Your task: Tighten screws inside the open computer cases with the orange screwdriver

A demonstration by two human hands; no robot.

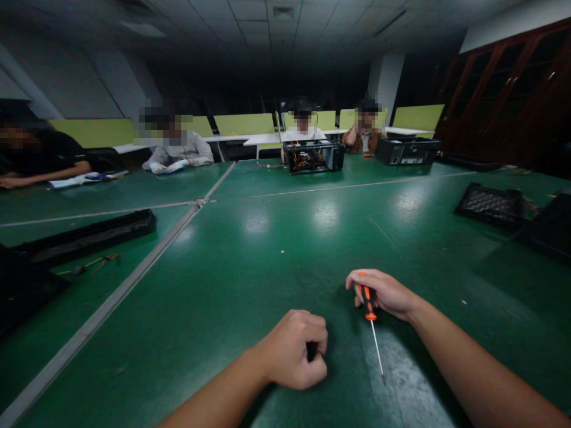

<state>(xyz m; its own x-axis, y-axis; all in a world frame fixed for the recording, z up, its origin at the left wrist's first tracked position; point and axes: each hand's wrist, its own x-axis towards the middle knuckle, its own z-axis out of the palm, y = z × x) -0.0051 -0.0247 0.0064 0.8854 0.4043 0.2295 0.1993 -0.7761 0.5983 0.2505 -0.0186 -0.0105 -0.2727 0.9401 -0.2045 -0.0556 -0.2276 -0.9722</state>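
My left hand (297, 351) is over the green table (214, 291), its fingers curled into a loose fist. A dark gap shows between thumb and forefinger, with no object visible in it. To the right and a little farther away, my right hand (383, 291) holds a screwdriver (367, 300) with an orange and black handle. Its thin metal shaft points back toward me, slightly to the right, and the dark tip is low over the table. Part of the handle's top is covered by my fingers.
Across the table are an open computer case (314, 157) and another dark case (408, 151), with several people seated behind. Black panels lie left (102, 235) and right (491, 205). Near the left one is a cable (96, 261). A grey strip (134, 273) crosses the tabletop.
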